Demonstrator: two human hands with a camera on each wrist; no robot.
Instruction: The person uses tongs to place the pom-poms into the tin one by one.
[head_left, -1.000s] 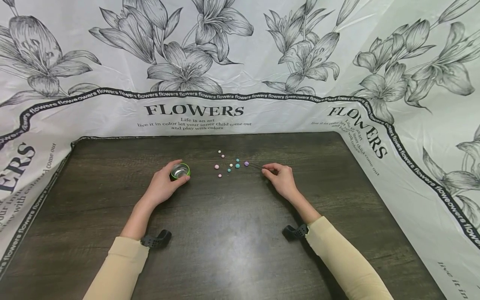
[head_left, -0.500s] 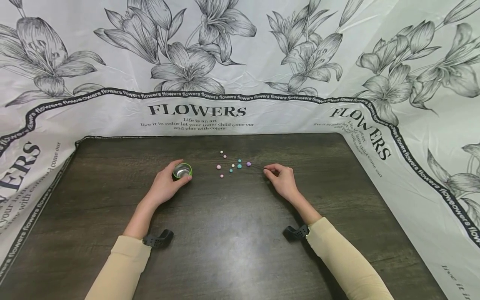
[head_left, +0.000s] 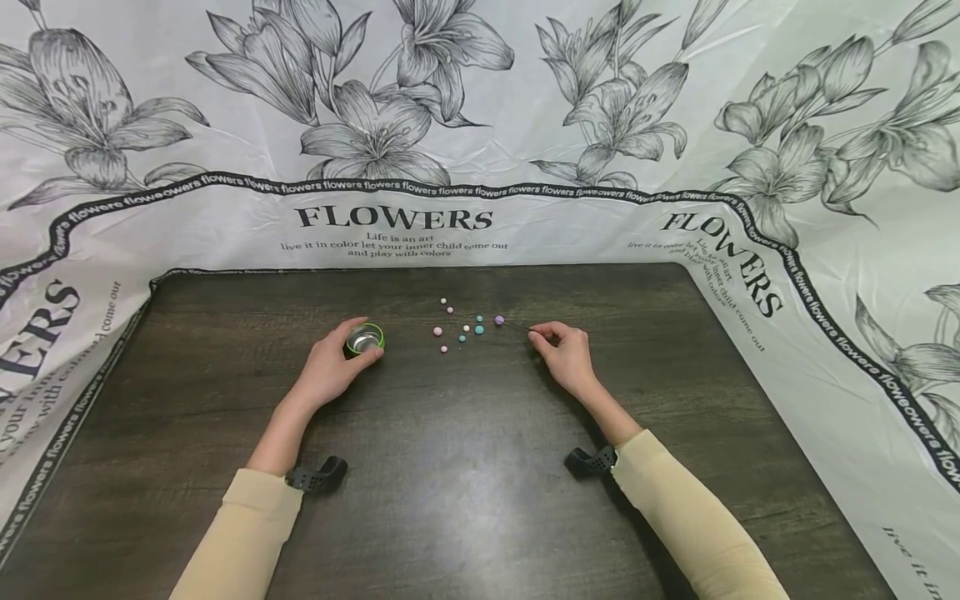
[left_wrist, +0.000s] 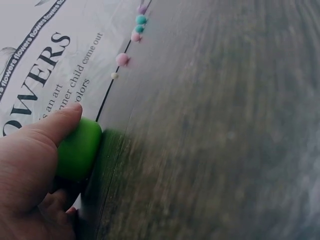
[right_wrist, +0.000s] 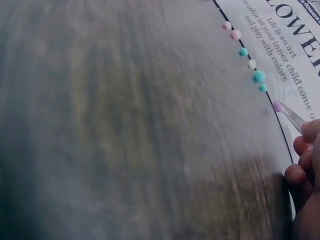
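Observation:
My left hand (head_left: 333, 360) holds a small round cup (head_left: 365, 340) with a green rim and a shiny metal inside. In the left wrist view its green outer wall (left_wrist: 80, 150) shows, with the thumb along it. My right hand (head_left: 564, 354) pinches thin metal tweezers (right_wrist: 294, 119) between thumb and fingers. At their tip is a purple ball (head_left: 499, 320), a little to the right of the other balls. Between the hands lie several small balls, among them a teal ball (head_left: 479, 330), a pink ball (head_left: 437, 332) and a white ball (head_left: 467, 328).
The dark wood-grain table (head_left: 465, 450) spreads out under both forearms. A white cloth (head_left: 390, 233) with flower prints and lettering rises behind its far edge and along the sides. A black band with a camera (head_left: 318, 475) sits on each wrist.
The purple ball at the tweezers' tip has shifted slightly away from the teal balls, up and to the right. My left hand keeps its hold on the cup. The head view shifted slightly.

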